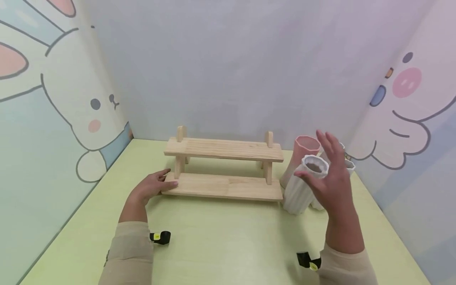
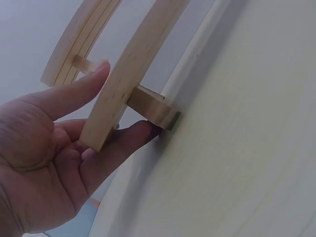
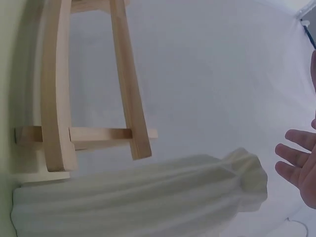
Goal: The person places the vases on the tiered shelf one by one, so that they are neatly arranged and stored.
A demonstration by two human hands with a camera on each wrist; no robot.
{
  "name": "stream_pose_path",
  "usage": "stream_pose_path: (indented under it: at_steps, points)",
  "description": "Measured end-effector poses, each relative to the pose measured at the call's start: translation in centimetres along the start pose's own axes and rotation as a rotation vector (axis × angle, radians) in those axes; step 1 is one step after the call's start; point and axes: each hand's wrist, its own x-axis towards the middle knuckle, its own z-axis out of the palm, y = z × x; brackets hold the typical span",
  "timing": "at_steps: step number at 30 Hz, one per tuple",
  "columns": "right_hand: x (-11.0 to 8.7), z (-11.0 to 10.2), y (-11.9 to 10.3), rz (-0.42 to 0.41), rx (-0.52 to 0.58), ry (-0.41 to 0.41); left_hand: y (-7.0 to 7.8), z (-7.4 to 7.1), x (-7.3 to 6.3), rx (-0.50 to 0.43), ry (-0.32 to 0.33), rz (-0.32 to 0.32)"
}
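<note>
A two-tier wooden shelf [image 1: 228,149] stands on the pale green table. At the left end of its lower board, my left hand [image 1: 151,185] holds the edge, thumb over the top and fingers beneath. The left wrist view shows that grip on the board [image 2: 126,74] up close. My right hand [image 1: 335,184] is raised at the right with thumb and fingers spread, holding nothing. It overlaps a ribbed white vase [image 1: 298,194] in the head view; the right wrist view shows the fingers [image 3: 296,157] apart from the vase's wavy rim [image 3: 252,180].
A pink vase [image 1: 298,160] stands behind the white one, by the shelf's right end. More white vases [image 1: 349,165] are partly hidden behind my right hand. Walls with cartoon animals enclose the table [image 1: 228,241] at the back and both sides.
</note>
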Motion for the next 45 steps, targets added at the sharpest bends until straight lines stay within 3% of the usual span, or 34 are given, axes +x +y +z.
stream_pose_path:
  at_steps: [12, 19, 33, 45]
  points:
    - [-0.2, -0.7, 3.6, 0.091, 0.030, -0.011, -0.6, 0.1, 0.0, 0.005, 0.005, 0.009]
    - [-0.3, -0.2, 5.1, 0.085, 0.097, -0.026, -0.7, 0.2, 0.0, 0.012, 0.010, 0.002]
    - [-1.1, -0.4, 6.2, 0.237, 0.063, -0.143, -0.7, 0.3, 0.1, 0.008, 0.003, 0.016]
    - [-1.4, -0.3, 7.6, 0.384, 0.125, -0.256, -0.8, 0.4, 0.2, -0.002, 0.006, 0.027]
